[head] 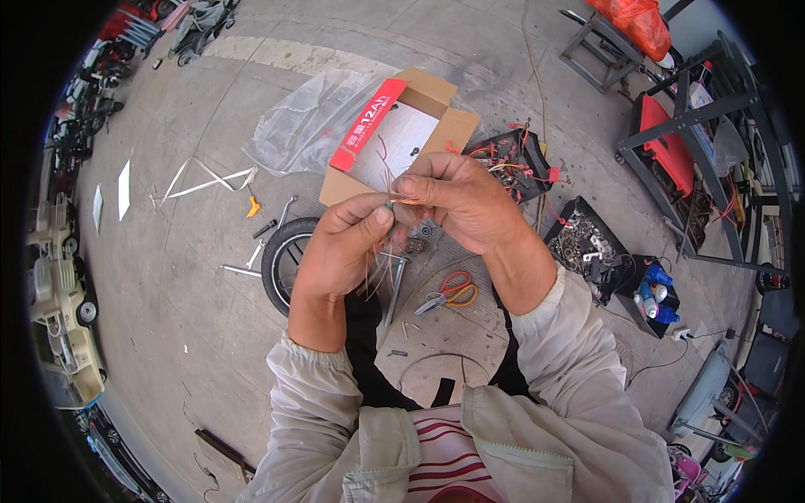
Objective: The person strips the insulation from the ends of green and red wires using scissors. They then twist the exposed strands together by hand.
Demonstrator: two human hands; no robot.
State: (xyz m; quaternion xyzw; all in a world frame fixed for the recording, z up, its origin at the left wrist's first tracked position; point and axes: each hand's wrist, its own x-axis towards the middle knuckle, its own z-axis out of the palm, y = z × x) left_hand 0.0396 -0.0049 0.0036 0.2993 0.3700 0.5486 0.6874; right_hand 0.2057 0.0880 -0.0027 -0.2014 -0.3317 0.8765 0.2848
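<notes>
Several thin copper-coloured wires fan out above and below my fingertips. My left hand pinches them at a small green piece between thumb and forefinger. Close on its right, my right hand grips more of the copper strands between thumb and fingers. Beyond the hands lies an open cardboard box with a red printed flap and a white inner surface. A spoked wheel with a black tyre is partly hidden behind my left hand. Scissors with red and orange handles rest on the ground between my legs.
Wrenches and an orange-handled tool lie left of the tyre. To the right are a black tray of wires, a bin of metal parts, a box of spray cans and a metal rack. Clear plastic surrounds the box.
</notes>
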